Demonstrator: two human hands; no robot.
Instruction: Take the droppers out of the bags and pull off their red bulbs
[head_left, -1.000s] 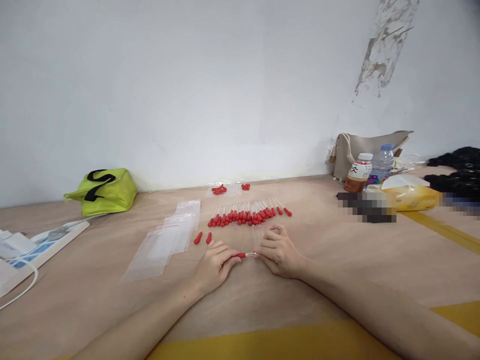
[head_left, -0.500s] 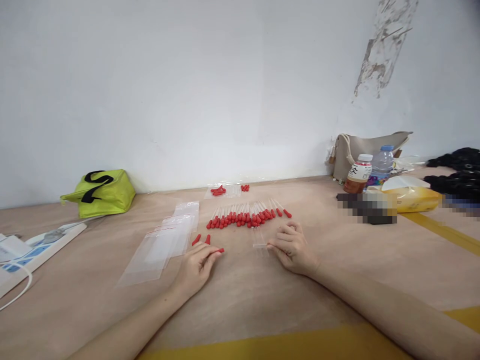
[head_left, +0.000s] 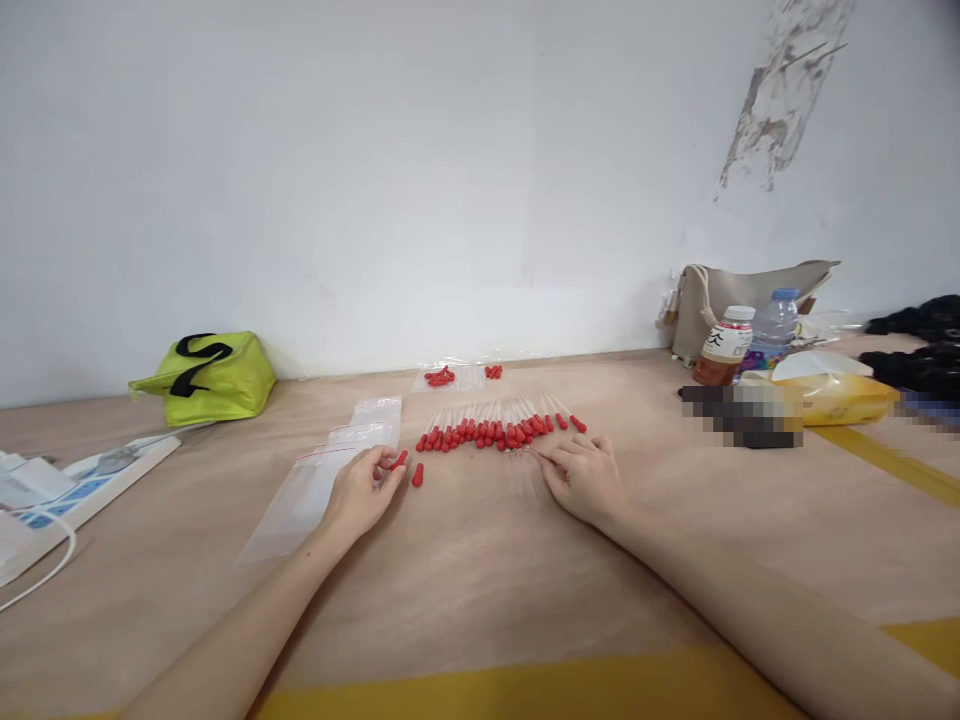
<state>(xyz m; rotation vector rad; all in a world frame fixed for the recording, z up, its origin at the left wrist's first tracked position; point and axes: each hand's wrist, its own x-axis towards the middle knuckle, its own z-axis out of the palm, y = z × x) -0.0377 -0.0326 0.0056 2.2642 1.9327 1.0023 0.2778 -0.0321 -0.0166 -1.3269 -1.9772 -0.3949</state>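
Note:
My left hand (head_left: 364, 490) is closed in a pinch, with a red rubber dropper bulb (head_left: 400, 460) at its fingertips. Just right of it, another red bulb (head_left: 417, 475) lies on the table. My right hand (head_left: 585, 480) has its fingers together at the upper ends of several loose clear glass tubes (head_left: 527, 488); its fingertips pinch at one, partly hidden. Beyond both hands spreads a row of glass droppers with red bulbs (head_left: 487, 432), bulbs toward me and thin tips pointing away.
Clear zip bags (head_left: 300, 500) overlap at left. More red bulbs (head_left: 440, 376) lie on a plastic bag by the wall. A green bag (head_left: 225, 375) and a power strip (head_left: 82, 490) stand left. Bottles (head_left: 724, 345), a beige bag (head_left: 690, 310) and a yellow tissue pack (head_left: 847, 395) stand right.
My left hand has moved left and away from me to the loose bulbs. My right hand has moved away from me, and the tube it held crosswise no longer shows that way.

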